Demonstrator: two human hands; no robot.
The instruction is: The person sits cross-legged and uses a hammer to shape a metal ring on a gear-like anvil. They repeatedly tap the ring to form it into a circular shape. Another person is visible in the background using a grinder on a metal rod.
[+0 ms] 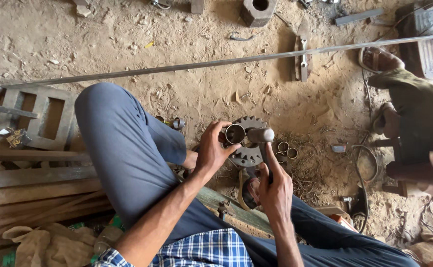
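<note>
Short metal ring (235, 134), a cut piece of pipe, sits on its side with the open end facing the camera, pinched in the left hand (211, 148), fingers curled over its top and thumb under. It rests against the upper left rim of a toothed gear (248, 153) lying flat on the dirt floor (196, 94).

Right hand (275, 190) is wrapped round a hammer handle, forefinger laid along it; the hammer (261, 136) has its rounded grey head touching the ring's right edge, just above the gear teeth.

Two more rings (287, 150) lie just beside the gear on the right, amid scattered wire scraps. Another small ring (178, 123) lies left of the hands, near the bent knee in blue trousers (122, 143).

Room around: open dirt above the gear up to a long thin steel bar (226, 63) that crosses the whole view (slightly slanted). Left edge is crowded by a flat metal frame (43, 118) and stacked planks (33, 183). Right side is closed in by another person's leg and sandalled foot (380, 62). A wrench (303, 52) and a block with a round hole (257, 11) lie beyond the bar, well apart from the hands.
</note>
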